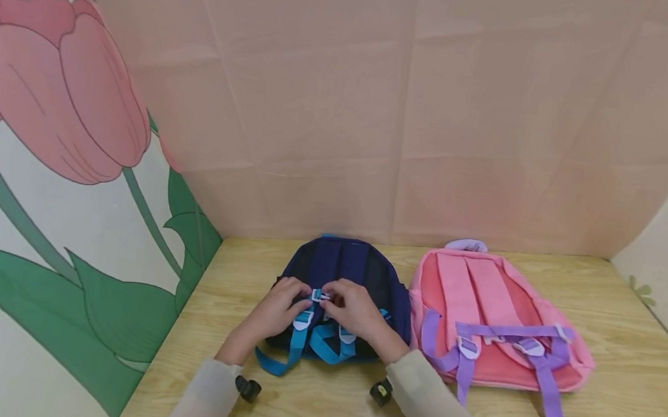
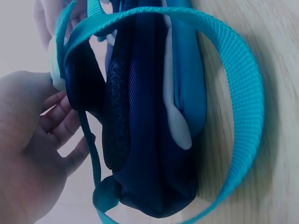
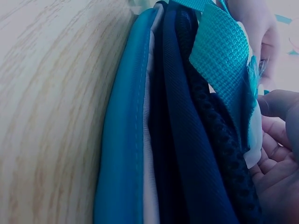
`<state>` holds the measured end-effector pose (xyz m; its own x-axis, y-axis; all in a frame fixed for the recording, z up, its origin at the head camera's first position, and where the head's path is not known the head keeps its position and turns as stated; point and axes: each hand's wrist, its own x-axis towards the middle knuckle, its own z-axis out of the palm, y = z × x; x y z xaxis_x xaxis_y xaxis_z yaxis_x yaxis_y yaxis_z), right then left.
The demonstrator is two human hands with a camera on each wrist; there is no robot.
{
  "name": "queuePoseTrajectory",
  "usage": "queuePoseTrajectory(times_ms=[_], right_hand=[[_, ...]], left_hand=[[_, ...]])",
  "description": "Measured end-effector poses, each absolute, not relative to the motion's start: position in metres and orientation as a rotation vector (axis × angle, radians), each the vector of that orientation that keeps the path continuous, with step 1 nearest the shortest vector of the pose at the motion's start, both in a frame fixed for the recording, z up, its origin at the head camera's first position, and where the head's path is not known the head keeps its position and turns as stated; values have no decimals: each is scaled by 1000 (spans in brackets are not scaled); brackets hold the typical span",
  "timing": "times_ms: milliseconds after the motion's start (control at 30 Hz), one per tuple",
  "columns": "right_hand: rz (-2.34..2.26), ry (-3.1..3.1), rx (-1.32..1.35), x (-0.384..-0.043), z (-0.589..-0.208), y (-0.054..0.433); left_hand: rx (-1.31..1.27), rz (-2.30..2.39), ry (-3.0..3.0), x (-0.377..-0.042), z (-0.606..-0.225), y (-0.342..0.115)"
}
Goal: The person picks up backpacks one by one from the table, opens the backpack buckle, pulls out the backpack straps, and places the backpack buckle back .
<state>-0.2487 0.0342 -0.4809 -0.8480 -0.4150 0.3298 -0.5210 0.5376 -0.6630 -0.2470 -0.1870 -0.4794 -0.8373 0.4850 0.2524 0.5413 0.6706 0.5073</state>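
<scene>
A navy backpack (image 1: pixel 337 262) lies on the table with its shoulder-strap side up and its bottom edge toward me. Over its middle, a small white buckle (image 1: pixel 319 295) on blue webbing sits between my two hands. My left hand (image 1: pixel 279 304) pinches its left end with thumb and fingers, and my right hand (image 1: pixel 354 310) pinches the right end. Loose turquoise straps (image 1: pixel 295 349) hang below from white adjusters (image 1: pixel 302 319). In the left wrist view, a turquoise strap (image 2: pixel 243 93) loops out beside the bag. Frayed webbing (image 3: pixel 253 70) shows near my fingers in the right wrist view.
A pink backpack (image 1: pixel 505 312) with purple straps (image 1: pixel 553 404) lies against the navy one on the right. The wooden table (image 1: pixel 315 408) meets a pinkish-brown sheet (image 1: pixel 401 141) behind. A wall with painted tulips (image 1: pixel 62 81) stands at left.
</scene>
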Motion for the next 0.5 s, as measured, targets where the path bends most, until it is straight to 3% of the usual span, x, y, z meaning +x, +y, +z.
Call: queuePoseTrajectory(times_ms=[500], right_hand=[[1225, -2604, 811, -248, -483, 36]], left_hand=[[-849, -876, -2806, -249, -479, -189]])
